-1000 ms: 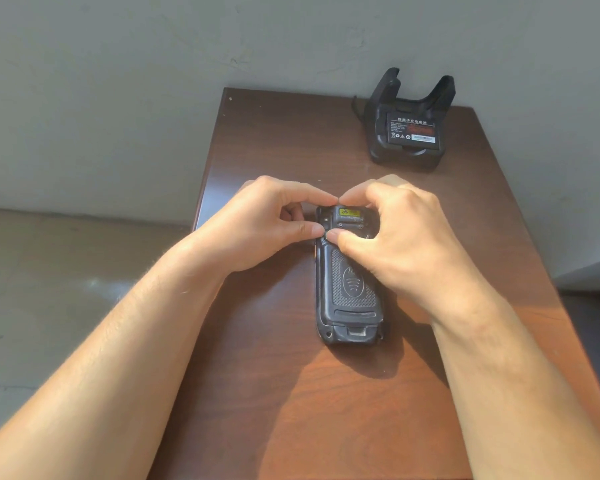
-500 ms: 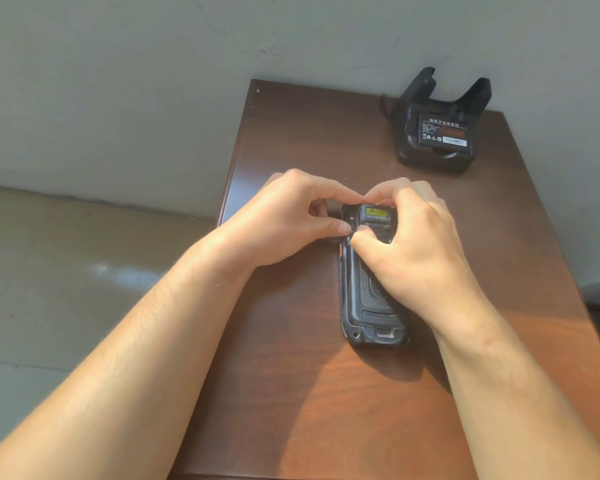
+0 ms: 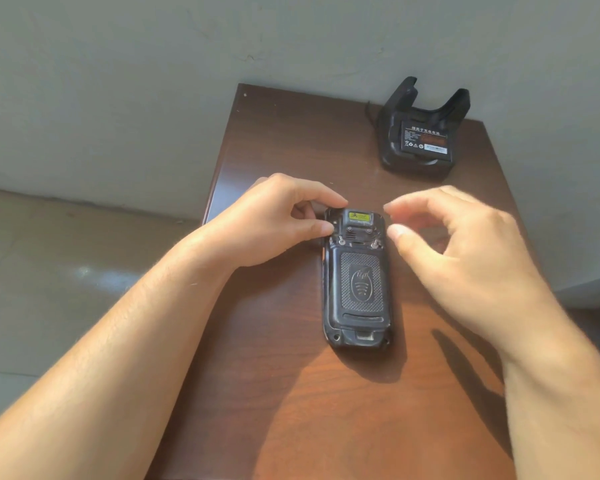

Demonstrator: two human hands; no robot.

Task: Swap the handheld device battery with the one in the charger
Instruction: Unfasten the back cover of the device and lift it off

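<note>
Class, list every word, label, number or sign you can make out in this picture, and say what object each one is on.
Battery in the charger: a white headline in Chinese characters, too blurred to quote; small symbols and a barcode strip below, unreadable.
Handheld device: a yellow sticker near its top, print too small to read.
Device's back cover: an embossed oval emblem with curved lines, no letters.

My table (image 3: 291,410) is dark wood-grain, smooth with a soft sheen. At twelve o'clock the handheld device (image 3: 357,282) looks matt black plastic, its back cover (image 3: 362,282) stippled. At one o'clock, the charger (image 3: 420,140) is smooth black plastic.
</note>
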